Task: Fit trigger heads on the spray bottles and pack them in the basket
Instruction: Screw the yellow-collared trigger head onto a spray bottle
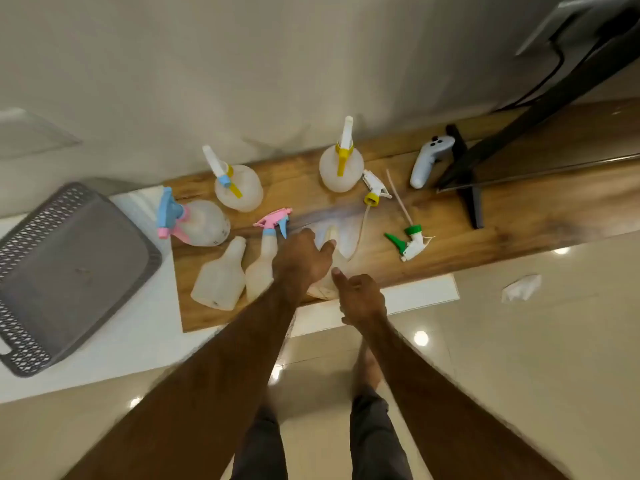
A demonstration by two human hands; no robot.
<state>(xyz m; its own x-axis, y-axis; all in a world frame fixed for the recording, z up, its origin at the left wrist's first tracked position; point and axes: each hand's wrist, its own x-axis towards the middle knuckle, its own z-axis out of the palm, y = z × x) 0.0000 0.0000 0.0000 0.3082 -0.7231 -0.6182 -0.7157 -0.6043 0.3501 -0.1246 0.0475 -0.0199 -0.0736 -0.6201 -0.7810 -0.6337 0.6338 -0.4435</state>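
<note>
A headless translucent bottle (333, 237) lies on the wooden board (485, 216), and my left hand (299, 263) grips its body with the thumb by the neck. My right hand (362, 299) hovers by the bottle's base, fingers curled, thumb out, holding nothing. Another headless bottle (220, 280) lies to the left, beside a bottle with a pink-and-blue trigger (268, 244). Three round bottles carry heads: blue-pink (197, 221), white-yellow (239, 187) and yellow (341, 168). Loose trigger heads lie to the right, a white-yellow one (374, 188) and a green-white one (410, 242). The grey basket (20, 244) sits far left.
A white handheld controller (429, 161) and a black screen stand (474, 202) occupy the board's right end. A white counter (138, 323) lies under the basket. Crumpled white paper (521, 288) lies on the glossy floor. My legs show below the board's edge.
</note>
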